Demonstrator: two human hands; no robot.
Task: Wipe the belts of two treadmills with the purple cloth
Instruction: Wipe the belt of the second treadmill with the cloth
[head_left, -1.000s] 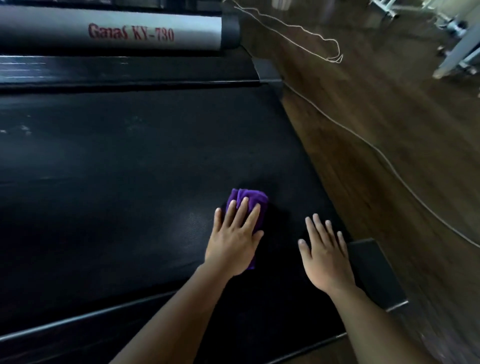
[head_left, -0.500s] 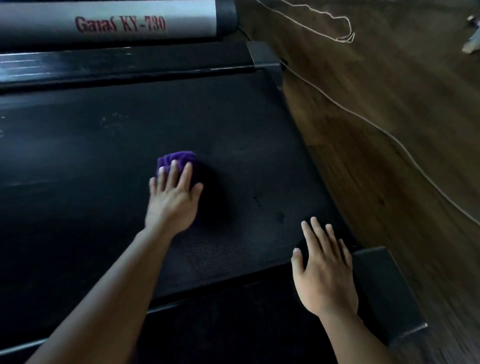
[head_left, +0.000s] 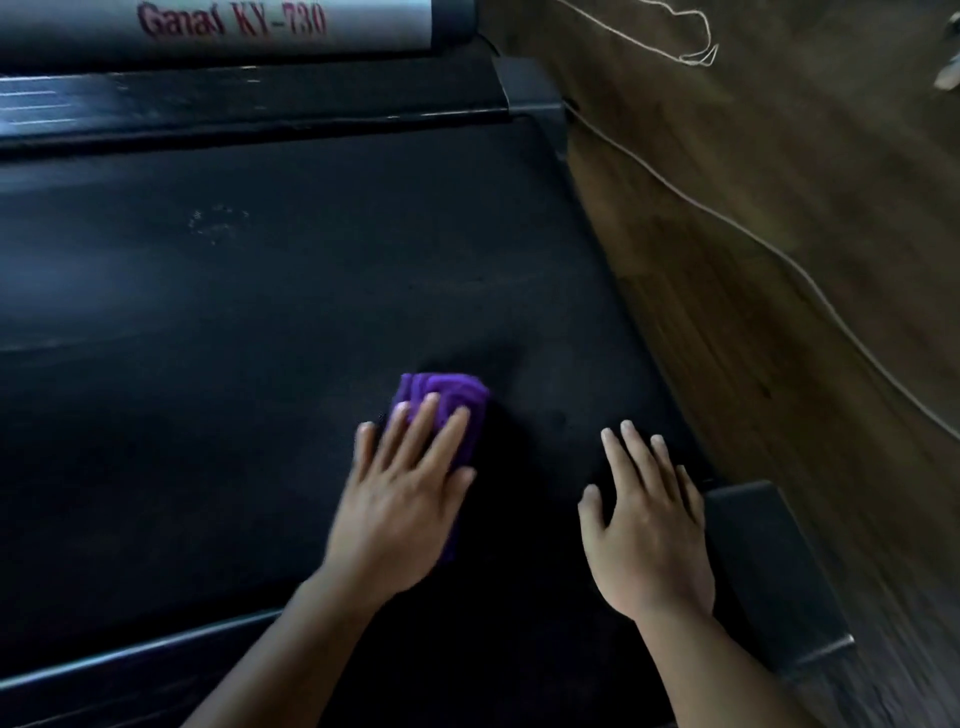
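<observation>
**Purple cloth (head_left: 441, 400) under a flat hand**

Head view: it lies bunched on the black belt (head_left: 260, 312) just below frame centre, and the left hand (head_left: 400, 514) presses it with straight fingers. It looks soft and light and probably slides easily, so a flat press should suit. Right hand (head_left: 649, 540) rests empty at lower right, fingers spread.

Red lettering reading "Ganas KY-730", its first word blurred and uncertain, runs along the grey treadmill cover (head_left: 363, 26) just beyond the far end of the black belt (head_left: 260, 312).

The left hand (head_left: 397, 512) hides much of the purple cloth (head_left: 448, 396); the belt (head_left: 260, 322) is cropped leftward.
</observation>
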